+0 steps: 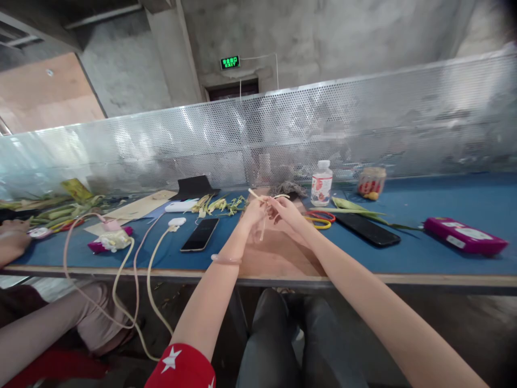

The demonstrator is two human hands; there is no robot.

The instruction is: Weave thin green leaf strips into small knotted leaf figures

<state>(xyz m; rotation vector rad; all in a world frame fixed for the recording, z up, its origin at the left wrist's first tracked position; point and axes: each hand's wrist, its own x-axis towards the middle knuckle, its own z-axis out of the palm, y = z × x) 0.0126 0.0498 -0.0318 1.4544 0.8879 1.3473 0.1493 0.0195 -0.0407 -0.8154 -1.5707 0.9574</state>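
Observation:
My left hand (254,212) and my right hand (286,210) meet over a brown board (278,250) at the middle of the bench. Both have their fingers closed on a thin pale strip (253,192). One end of it sticks out at the upper left, another length shows past the right fingers, and a part hangs down between the hands. The fingers hide the rest, and its material is too small to make out. Just behind the hands lies a grey tangle of fibres (288,188).
Right of the hands stand a white bottle (321,186), a jar (371,182), a black phone (367,230) and a purple box (464,236). To the left lie another phone (200,235), charging cables (150,269) and dried plant pieces (220,205). A co-worker's hand (14,240) rests at far left.

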